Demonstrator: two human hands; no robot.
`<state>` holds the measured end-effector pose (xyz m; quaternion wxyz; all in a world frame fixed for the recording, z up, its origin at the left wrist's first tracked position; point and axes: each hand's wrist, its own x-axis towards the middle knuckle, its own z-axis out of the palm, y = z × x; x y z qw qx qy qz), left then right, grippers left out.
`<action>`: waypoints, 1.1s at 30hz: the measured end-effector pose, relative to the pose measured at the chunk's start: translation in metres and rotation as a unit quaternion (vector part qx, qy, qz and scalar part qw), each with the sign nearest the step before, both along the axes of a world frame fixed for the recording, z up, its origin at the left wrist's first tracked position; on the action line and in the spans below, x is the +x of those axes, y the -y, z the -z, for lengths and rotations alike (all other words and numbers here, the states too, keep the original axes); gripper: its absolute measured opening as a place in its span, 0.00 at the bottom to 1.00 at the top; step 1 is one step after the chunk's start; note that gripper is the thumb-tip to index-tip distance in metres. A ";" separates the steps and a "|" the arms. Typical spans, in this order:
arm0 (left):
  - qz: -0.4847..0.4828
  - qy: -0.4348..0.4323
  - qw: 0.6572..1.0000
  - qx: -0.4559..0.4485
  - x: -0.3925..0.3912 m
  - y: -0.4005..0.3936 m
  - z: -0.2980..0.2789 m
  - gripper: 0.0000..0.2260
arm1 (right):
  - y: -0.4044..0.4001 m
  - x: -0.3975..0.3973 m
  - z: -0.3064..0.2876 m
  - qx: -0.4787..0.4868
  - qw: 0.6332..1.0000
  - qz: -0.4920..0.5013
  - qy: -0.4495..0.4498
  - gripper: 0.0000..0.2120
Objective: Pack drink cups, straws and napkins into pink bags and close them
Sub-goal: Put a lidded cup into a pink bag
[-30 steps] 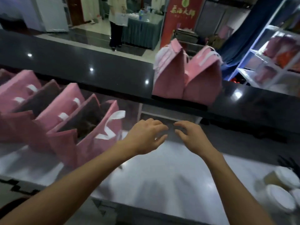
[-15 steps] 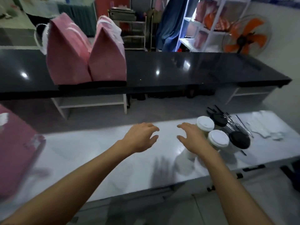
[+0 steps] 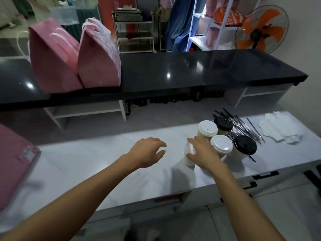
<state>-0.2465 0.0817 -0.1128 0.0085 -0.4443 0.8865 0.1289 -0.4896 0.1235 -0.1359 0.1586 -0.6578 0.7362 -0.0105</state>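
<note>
Now we see our right hand [image 3: 202, 154] at centre frame, fingers curled round a white cup [image 3: 188, 153] on the bench [image 3: 97, 164]. Our left hand [image 3: 147, 152] hovers beside it, loosely spread, holding nothing. Lidded cups [image 3: 221, 144], black straws [image 3: 243, 126] and napkins [image 3: 278, 129] lie right; two closed pink bags [image 3: 74, 58] stand upper left.

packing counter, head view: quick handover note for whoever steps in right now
Left hand: open, holding nothing, above the white worktop.
Right hand: fingers around a white cup, grip not clearly closed.
Four lidded cups beside it: two white-lidded cups, two black-lidded cups. Black straws and napkins to the right.
Done: two closed pink bags on the black counter.
Left: fill the pink bag at the left edge.
</note>
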 end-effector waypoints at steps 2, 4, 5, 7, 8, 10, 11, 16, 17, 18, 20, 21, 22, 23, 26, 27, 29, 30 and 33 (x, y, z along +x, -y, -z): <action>-0.008 0.000 1.000 -0.003 0.005 0.002 -0.003 0.17 | 0.005 0.008 -0.005 -0.024 0.999 -0.011 0.022 0.32; -0.018 -0.004 1.000 -0.011 0.013 0.005 -0.008 0.17 | 0.013 0.019 -0.012 -0.054 0.997 -0.029 0.037 0.32; -0.024 -0.007 1.000 -0.015 0.018 0.006 -0.011 0.17 | 0.017 0.025 -0.016 -0.068 0.996 -0.037 0.046 0.32; -0.038 -0.013 0.999 -0.024 0.028 0.008 -0.017 0.17 | 0.027 0.039 -0.024 -0.092 0.992 -0.050 0.069 0.32; -0.046 -0.015 0.998 -0.030 0.035 0.009 -0.021 0.17 | 0.031 0.047 -0.029 -0.103 0.990 -0.058 0.083 0.32; -0.061 -0.019 0.997 -0.045 0.049 0.010 -0.028 0.16 | 0.041 0.062 -0.039 -0.123 0.984 -0.077 0.105 0.32; -0.071 -0.022 0.996 -0.052 0.058 0.010 -0.031 0.16 | 0.046 0.071 -0.044 -0.131 0.981 -0.088 0.114 0.32; -0.133 -0.041 0.986 -0.093 0.125 0.003 -0.049 0.15 | 0.074 0.136 -0.074 -0.161 0.960 -0.170 0.153 0.33; -0.149 -0.048 0.983 -0.100 0.143 0.000 -0.054 0.14 | 0.079 0.154 -0.081 -0.166 0.954 -0.192 0.160 0.33; -0.165 -0.055 0.979 -0.107 0.161 -0.002 -0.058 0.13 | 0.085 0.172 -0.088 -0.171 0.947 -0.214 0.166 0.33; -0.195 -0.073 0.970 -0.127 0.201 -0.009 -0.068 0.13 | 0.094 0.212 -0.101 -0.183 0.931 -0.257 0.183 0.33; -0.210 -0.082 0.965 -0.138 0.222 -0.014 -0.073 0.12 | 0.098 0.233 -0.107 -0.191 0.922 -0.276 0.194 0.33; -0.223 -0.094 0.958 -0.152 0.242 -0.018 -0.079 0.12 | 0.101 0.254 -0.113 -0.199 0.912 -0.293 0.207 0.32; -0.233 -0.106 0.952 -0.170 0.263 -0.024 -0.084 0.11 | 0.103 0.275 -0.120 -0.205 0.902 -0.308 0.221 0.32; -0.273 -0.121 0.927 -0.226 0.330 -0.042 -0.098 0.09 | 0.108 0.343 -0.137 -0.217 0.874 -0.357 0.249 0.32; -0.291 -0.122 0.919 -0.235 0.352 -0.049 -0.102 0.12 | 0.109 0.366 -0.143 -0.223 0.864 -0.374 0.254 0.32; -0.326 -0.127 0.904 -0.244 0.395 -0.060 -0.107 0.17 | 0.110 0.411 -0.152 -0.227 0.845 -0.402 0.269 0.33; -0.339 -0.135 0.898 -0.246 0.416 -0.066 -0.108 0.19 | 0.110 0.435 -0.158 -0.228 0.838 -0.412 0.277 0.33; -0.375 -0.157 0.880 -0.244 0.470 -0.079 -0.106 0.21 | 0.109 0.502 -0.170 -0.226 0.821 -0.441 0.285 0.33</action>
